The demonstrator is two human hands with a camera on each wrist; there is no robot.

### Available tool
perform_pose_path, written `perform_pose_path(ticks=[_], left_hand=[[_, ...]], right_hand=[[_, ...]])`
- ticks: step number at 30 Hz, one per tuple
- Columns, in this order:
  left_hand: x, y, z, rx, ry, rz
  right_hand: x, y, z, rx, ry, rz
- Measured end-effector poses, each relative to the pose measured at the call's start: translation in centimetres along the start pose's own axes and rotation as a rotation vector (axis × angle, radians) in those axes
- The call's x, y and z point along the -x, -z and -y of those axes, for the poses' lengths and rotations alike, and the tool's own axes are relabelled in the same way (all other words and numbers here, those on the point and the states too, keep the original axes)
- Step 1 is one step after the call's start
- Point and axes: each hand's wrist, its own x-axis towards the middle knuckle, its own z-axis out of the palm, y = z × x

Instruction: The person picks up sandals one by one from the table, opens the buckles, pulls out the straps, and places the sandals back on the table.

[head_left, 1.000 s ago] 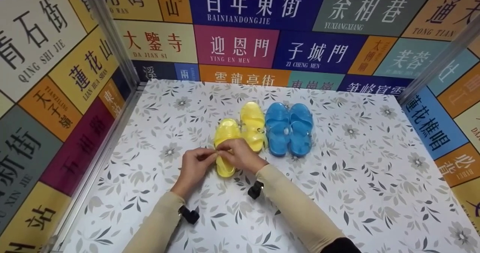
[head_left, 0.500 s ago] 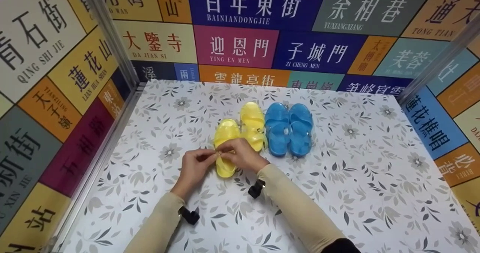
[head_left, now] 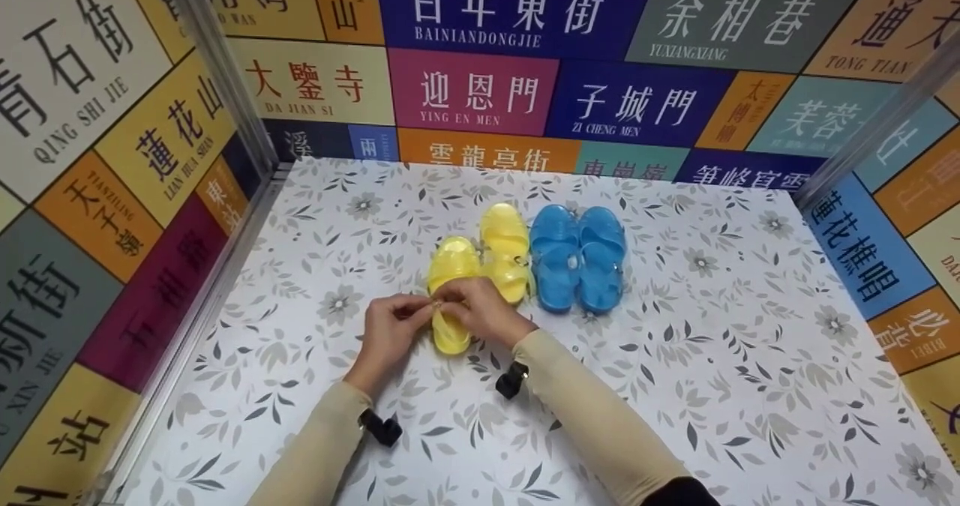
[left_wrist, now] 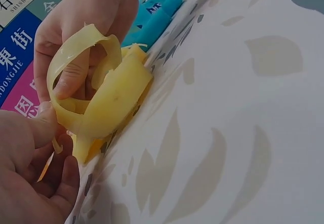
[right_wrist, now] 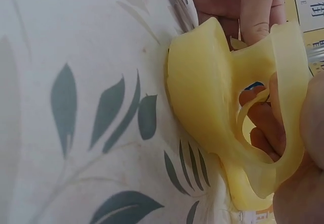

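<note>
A yellow jelly sandal (head_left: 451, 340) lies toe away on the table, between my two hands. My left hand (head_left: 386, 337) is at its left side, thumb and fingertips pinching the strap end (left_wrist: 57, 146) there. Over the sandal's middle reaches my right hand (head_left: 486, 311), its thumb and fingertips pinching the strap at the same left side, right against the left fingertips. The heel strap (left_wrist: 54, 75) stands up in a loop behind the heel in the left wrist view. In the head view, the fingers hide the fastening.
The other yellow sandal (head_left: 501, 225) lies just right of the worked one, slightly farther back. Beside it stands a pair of blue sandals (head_left: 556, 288). The leaf-patterned table (head_left: 720, 386) is enclosed by sign-printed walls (head_left: 465, 90) at the back and sides.
Both hands stay at the sandal's left side, with only tiny shifts of the fingers and wrists. The sandals keep their places.
</note>
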Motion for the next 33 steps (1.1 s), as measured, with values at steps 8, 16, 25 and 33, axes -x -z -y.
perform_pose_path(ticks=[8, 16, 25, 33], left_hand=[[0.12, 0.31, 0.44, -0.001, 0.013, 0.014], [0.39, 0.71, 0.41, -0.012, 0.042, 0.027], [0.13, 0.44, 0.49, 0.011, -0.037, 0.037], [0.14, 0.52, 0.59, -0.013, -0.049, 0.017]], right_hand=[[0.12, -0.28, 0.09, 0.012, 0.005, -0.019], [0.18, -0.35, 0.07, -0.005, 0.023, -0.060], [0.33, -0.42, 0.28, -0.093, -0.065, -0.063], [0.15, -0.75, 0.41, -0.065, -0.081, -0.055]])
